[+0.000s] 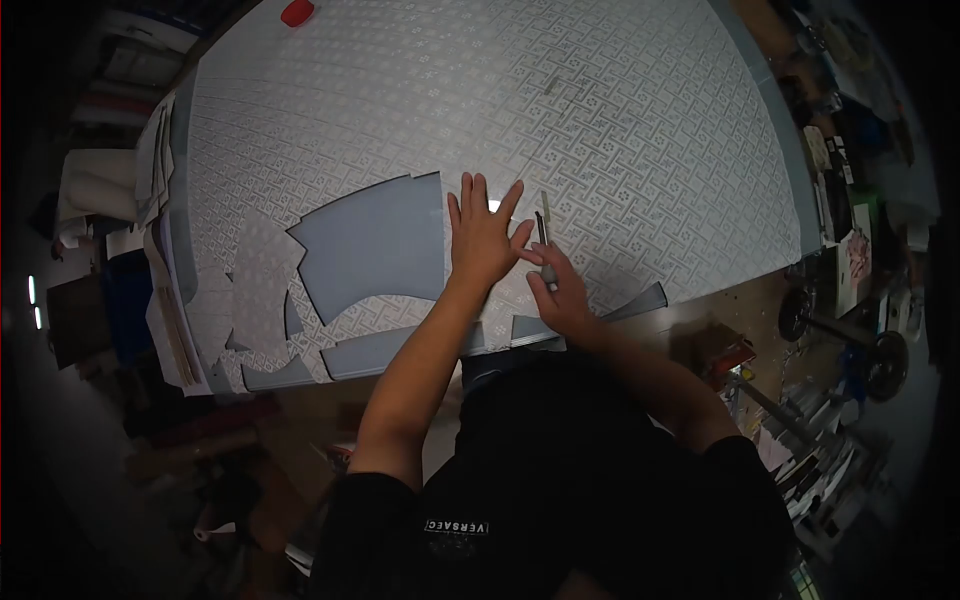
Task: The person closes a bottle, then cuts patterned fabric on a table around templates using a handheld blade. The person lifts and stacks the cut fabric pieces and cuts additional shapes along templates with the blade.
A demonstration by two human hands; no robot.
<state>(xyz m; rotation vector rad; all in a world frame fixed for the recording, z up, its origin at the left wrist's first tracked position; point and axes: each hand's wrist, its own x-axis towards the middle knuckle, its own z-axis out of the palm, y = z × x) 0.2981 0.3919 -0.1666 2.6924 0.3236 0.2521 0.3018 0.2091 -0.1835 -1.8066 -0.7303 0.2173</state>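
Patterned grey fabric (620, 130) covers most of the table, with cut-out openings near the front edge. My left hand (483, 235) lies flat on it, fingers spread, beside a large opening that shows the blue-grey tabletop (370, 245). Just to the right, my right hand (562, 290) holds a slim pen-like tool (545, 250), its tip pointing away from me. A short thin strip (546, 206) lies by the tool's tip. Under and between my hands is a plainer pale piece (512, 290), whose outline my hands partly hide.
A red round object (297, 12) sits at the far left of the table. Loose cut fabric (262, 285) lies at the front left. Stacked sheets (160, 300) hang by the left edge. Metal stands (840, 340) and clutter are on the right, beyond the table.
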